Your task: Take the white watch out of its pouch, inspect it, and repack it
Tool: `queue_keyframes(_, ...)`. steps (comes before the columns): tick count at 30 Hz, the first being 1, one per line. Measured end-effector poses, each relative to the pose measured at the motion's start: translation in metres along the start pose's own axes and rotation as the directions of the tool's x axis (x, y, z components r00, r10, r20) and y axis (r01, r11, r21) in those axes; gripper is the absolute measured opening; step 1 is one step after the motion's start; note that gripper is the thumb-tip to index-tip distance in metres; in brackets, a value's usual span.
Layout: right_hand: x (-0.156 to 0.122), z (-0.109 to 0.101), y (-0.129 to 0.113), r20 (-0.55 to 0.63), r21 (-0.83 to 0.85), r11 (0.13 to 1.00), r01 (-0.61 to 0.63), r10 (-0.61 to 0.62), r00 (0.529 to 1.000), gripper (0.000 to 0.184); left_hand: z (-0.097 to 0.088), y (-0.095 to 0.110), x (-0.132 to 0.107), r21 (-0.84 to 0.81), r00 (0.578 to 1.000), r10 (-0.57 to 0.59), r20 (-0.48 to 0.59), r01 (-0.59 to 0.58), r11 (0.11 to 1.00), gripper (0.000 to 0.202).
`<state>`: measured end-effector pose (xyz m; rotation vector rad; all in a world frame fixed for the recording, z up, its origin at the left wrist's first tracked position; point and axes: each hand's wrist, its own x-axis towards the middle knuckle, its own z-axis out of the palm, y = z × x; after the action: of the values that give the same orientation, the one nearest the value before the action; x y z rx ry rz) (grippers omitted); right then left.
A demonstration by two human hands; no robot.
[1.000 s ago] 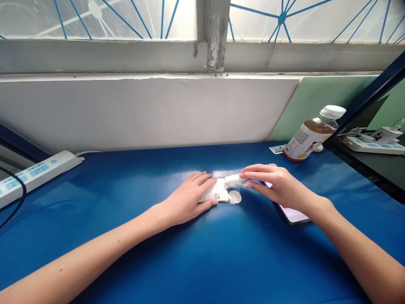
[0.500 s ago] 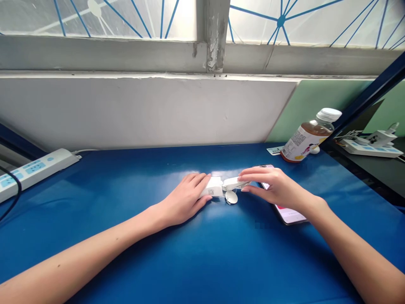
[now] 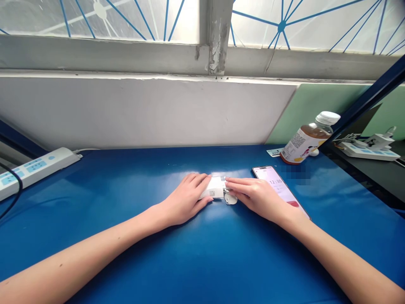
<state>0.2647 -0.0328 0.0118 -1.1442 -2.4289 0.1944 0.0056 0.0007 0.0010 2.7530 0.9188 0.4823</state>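
Both your hands press flat, fingers together, on the small white packet [image 3: 214, 188] (left hand [image 3: 185, 202], right hand [image 3: 256, 195]), the smartphone [image 3: 280, 188] just right of it.

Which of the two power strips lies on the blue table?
The power strip at the far left does: it lies along the back left edge of the blue table. The other power strip lies at the far right, on a dark surface beyond the bottle.

A blue table [image 3: 202, 253] carries a white packet [image 3: 215, 188], phone [image 3: 278, 185], bottle [image 3: 303, 139] and power strip [image 3: 34, 166].
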Motion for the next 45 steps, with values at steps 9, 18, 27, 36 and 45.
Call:
queue_keyframes(9, 0.000, -0.021, -0.003, -0.028, -0.218, 0.976, -0.026, 0.020, 0.999, 0.029, 0.002, -0.001, 0.000, 0.033, 1.000, -0.002, 0.008, 0.002, 0.999, 0.052)
queue_keyframes(18, -0.005, -0.013, -0.007, 0.143, -0.193, 0.981, -0.021, 0.049, 0.988, 0.034, 0.004, -0.002, -0.001, 0.024, 1.000, -0.003, -0.009, 0.003, 1.000, 0.050)
queue_keyframes(27, -0.003, -0.002, -0.018, 0.208, -0.028, 0.996, -0.085, 0.089, 0.974, 0.040, 0.009, 0.004, 0.000, 0.012, 0.998, -0.026, -0.051, 0.026, 1.000, 0.046)
queue_keyframes(36, -0.007, -0.006, -0.017, 0.269, -0.057, 0.994, -0.098, 0.110, 0.957, 0.066, 0.006, 0.005, 0.001, 0.083, 0.999, -0.013, 0.047, 0.009, 0.997, 0.051)
queue_keyframes(45, -0.006, -0.016, -0.006, 0.089, -0.222, 0.967, -0.124, 0.146, 0.985, 0.045, -0.001, 0.012, 0.000, 0.131, 0.978, -0.045, 0.204, 0.019, 0.991, 0.063)
